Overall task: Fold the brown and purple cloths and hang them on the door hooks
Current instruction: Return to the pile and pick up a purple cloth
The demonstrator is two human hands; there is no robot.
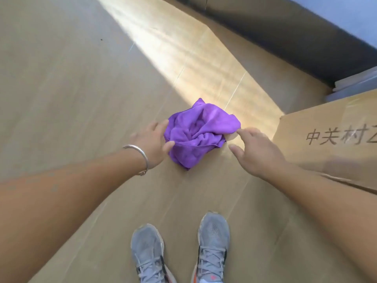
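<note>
A crumpled purple cloth [199, 132] lies bunched on the wooden floor [71, 88] in front of my feet. My left hand [152, 142], with a silver bangle on its wrist, grips the cloth's left edge between thumb and fingers. On the cloth's right side, my right hand [256, 149] reaches in with spread fingers; its fingertips touch the cloth's right corner and its thumb is apart from the fabric. No brown cloth and no door hooks are in view.
A cardboard box [330, 139] with printed characters stands on the floor just right of my right hand. A dark wall base [285, 33] runs along the upper right. My grey shoes [179, 252] stand below the cloth. A sunlit strip crosses the floor.
</note>
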